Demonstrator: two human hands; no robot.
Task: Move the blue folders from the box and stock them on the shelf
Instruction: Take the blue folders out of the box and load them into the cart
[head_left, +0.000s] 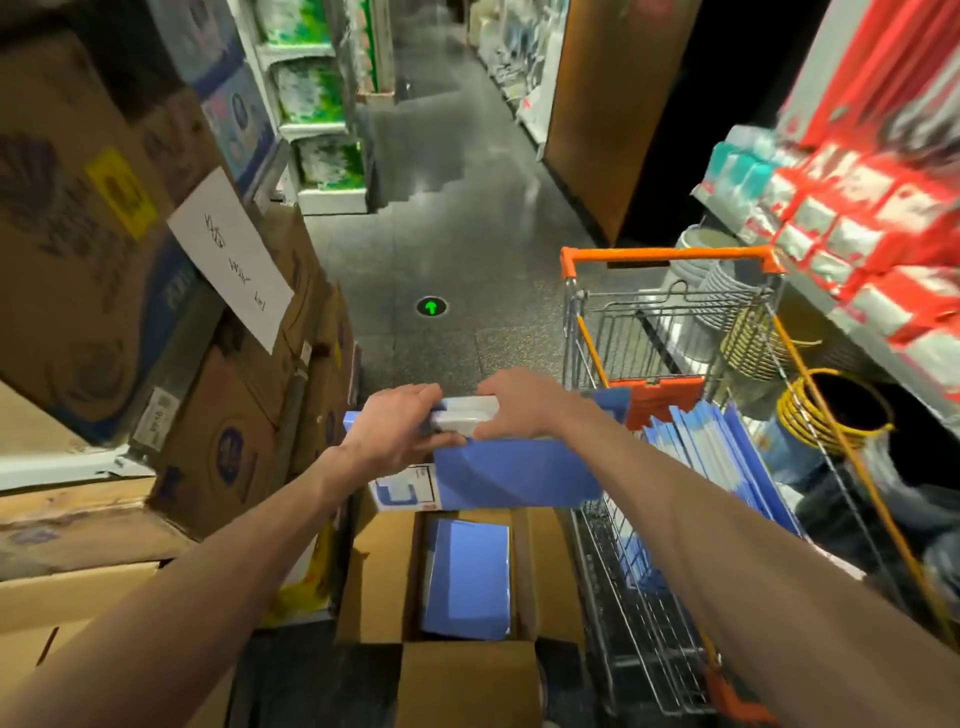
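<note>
Both hands hold a stack of blue folders (514, 475) above an open cardboard box (379, 582) on the floor. My left hand (400, 431) grips the stack's white upper edge from the left. My right hand (519, 408) grips the same edge from the right. More blue folders (465, 579) lie flat inside the box. Several blue folders (717, 457) stand in the shopping cart (670, 254) to the right of the box. A shelf (852, 322) with red and white packs runs along the right side.
Stacked cardboard cartons (104, 234), one with a white paper note (231, 257), fill the left side. Yellow wire baskets (831, 410) and buckets sit under the right shelf. The dark aisle floor (457, 218) with a green arrow marker (431, 306) stretches ahead.
</note>
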